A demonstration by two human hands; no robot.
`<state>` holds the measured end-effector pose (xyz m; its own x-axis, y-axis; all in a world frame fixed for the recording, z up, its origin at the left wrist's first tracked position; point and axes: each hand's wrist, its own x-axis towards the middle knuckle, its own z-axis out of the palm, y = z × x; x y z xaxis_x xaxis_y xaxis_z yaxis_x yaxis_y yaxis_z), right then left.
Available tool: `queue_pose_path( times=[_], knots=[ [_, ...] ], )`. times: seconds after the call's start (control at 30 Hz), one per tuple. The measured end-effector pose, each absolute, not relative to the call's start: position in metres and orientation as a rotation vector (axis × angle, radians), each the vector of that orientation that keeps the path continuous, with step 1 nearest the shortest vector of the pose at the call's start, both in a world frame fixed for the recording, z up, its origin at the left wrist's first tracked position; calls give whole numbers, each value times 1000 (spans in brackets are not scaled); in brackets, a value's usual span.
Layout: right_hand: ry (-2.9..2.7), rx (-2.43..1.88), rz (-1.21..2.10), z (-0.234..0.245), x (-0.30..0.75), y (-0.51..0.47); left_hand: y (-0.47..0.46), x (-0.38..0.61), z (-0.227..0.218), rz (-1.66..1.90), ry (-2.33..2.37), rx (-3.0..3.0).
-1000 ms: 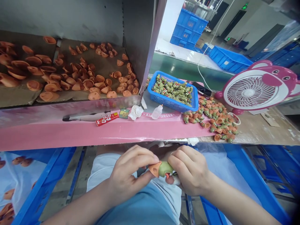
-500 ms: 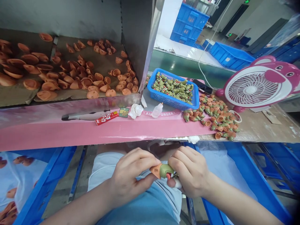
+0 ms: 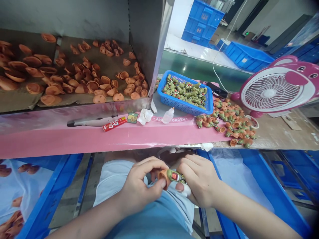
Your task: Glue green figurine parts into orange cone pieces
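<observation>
Over my lap, my left hand (image 3: 146, 181) pinches an orange hollow shoe-like piece (image 3: 164, 176) between thumb and fingers. My right hand (image 3: 199, 179) grips a small green figure (image 3: 173, 176) with a red mouth and round eyes; part of it is hidden by the fingers. The green figure and the orange piece meet end to end; whether they are joined I cannot tell. White wrapping covers part of my right thumb (image 3: 183, 189). On the table beyond lie a small translucent squeeze bottle (image 3: 168, 116) and a crumpled white tissue (image 3: 145, 116).
A blue basket (image 3: 185, 105) holds many green figures. Beside it lies a pile of orange-and-green pieces (image 3: 234, 124), near a pink fan (image 3: 270, 89). Orange pieces (image 3: 82, 88) fill a metal booth at left. Blue crates (image 3: 57, 189) flank my lap below the pink table edge (image 3: 74, 142).
The green figure has turned so its red mouth and eyes face up more. The orange piece has tilted, showing its hollow opening, and my left fingers have shifted around it.
</observation>
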<state>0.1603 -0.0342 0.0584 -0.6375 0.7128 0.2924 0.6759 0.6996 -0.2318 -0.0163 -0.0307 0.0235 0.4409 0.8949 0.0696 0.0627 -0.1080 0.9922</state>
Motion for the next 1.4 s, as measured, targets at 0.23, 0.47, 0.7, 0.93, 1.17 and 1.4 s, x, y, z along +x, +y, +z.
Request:
queue_pose_path(
  times=[0.23,0.47,0.7,0.93,1.17,1.4],
  knots=[
    [-2548,-1027,47,58,158,-31,-29,-15,16,777,720,1149],
    [-2648,-829,-20,66,164,-27,-23,-17,11,723,579,924],
    [-2627,-709,274,66,169,-25,-18,-20,7,592,550,813],
    [-1890,-1088,914,50,162,-34,-18,-28,23,821,811,1134],
    [-1264,-1312,1292,36,149,-38,-32,-23,24,929,920,1282],
    [-1824,-1355,712,31,154,-36,-31,-18,30,774,1034,1214]
  ],
)
